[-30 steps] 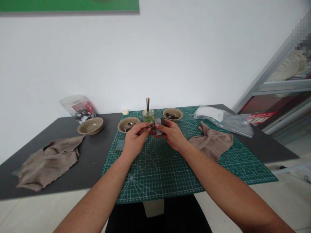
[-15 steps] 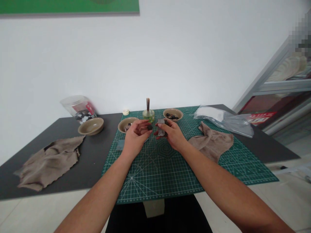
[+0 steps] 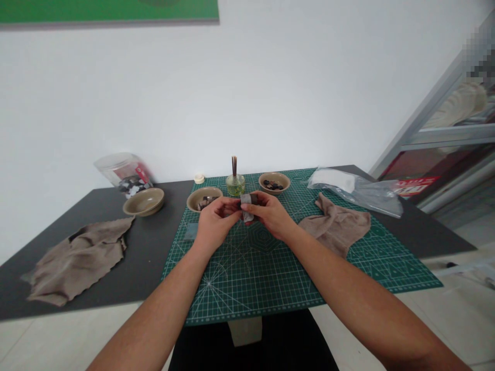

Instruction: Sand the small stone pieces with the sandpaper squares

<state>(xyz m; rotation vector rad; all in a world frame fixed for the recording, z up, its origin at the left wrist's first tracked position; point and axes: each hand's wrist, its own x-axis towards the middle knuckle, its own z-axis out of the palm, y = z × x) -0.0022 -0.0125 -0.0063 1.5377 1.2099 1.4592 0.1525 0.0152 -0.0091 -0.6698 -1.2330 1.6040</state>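
Observation:
Over the green cutting mat [image 3: 232, 278], my two hands meet in front of the glass jar with sticks. My left hand [image 3: 217, 219] pinches a small dark piece [image 3: 238, 204], mostly hidden by the fingers. My right hand [image 3: 270, 212] grips a flat grey block [image 3: 247, 214], perhaps folded sandpaper, its face against or very near the dark piece. Behind the left hand stands a bowl [image 3: 193, 201] with dark and pale pieces in it. Beyond the right hand, a second bowl [image 3: 286, 180] contains small dark pieces.
A tan bowl [image 3: 149, 203] and a clear jar [image 3: 119, 165] stand at left, behind a brown cloth [image 3: 81, 257]. Another brown cloth [image 3: 340, 226] and a plastic bag [image 3: 371, 196] lie at right. The glass jar [image 3: 235, 185] is near the wall. A grey-blue sheet [image 3: 191, 231] rests on the mat.
My right hand has moved left with the grey block, closing the gap to the dark piece in my left hand. The left hand has stayed almost in place.

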